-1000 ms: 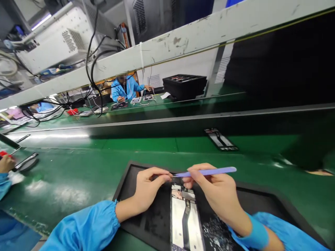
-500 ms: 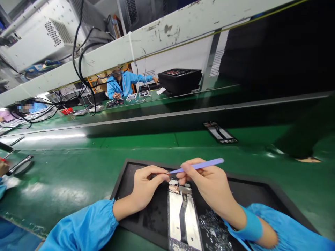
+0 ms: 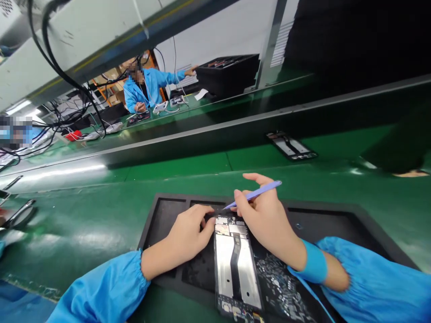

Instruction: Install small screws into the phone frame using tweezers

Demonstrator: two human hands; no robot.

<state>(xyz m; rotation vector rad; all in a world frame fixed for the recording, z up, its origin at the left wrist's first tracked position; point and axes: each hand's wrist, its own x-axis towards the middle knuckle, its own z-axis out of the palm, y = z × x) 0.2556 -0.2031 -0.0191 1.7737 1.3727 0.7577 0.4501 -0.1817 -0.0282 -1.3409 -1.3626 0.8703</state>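
Here: left hand (image 3: 183, 237) and right hand (image 3: 266, 222) at an opened phone frame (image 3: 235, 264) on a foam tray

Nearest the wearer, a black foam tray (image 3: 161, 213) lies on a glossy green bench belt (image 3: 77, 237). The phone frame sits lengthwise at the tray's middle, its silver panels divided by a dark flex cable (image 3: 235, 269), with small board parts at its far end. Silvery flecks (image 3: 283, 282) lie on the tray just right of the frame.

Both forearms enter from the near corners in blue sleeves (image 3: 104, 287). The left hand lies palm down, fingers curled, their tips touching the frame's far left corner; whether they grip it cannot be told. The right hand is raised beside the far right corner, pinching a lilac plastic spudger (image 3: 259, 192) between thumb and fingers, with the forefinger lifted above the shaft. The spudger's tip points left, just above the frame's far end.

Beyond, a second phone frame (image 3: 291, 146) lies on the belt, right of centre, before a dark rail (image 3: 215, 132). Farther off, a co-worker in a blue smock (image 3: 144, 85) sits at another bench, beside a black stacked tray (image 3: 227, 74), with black cables (image 3: 63, 76) hanging to the left.
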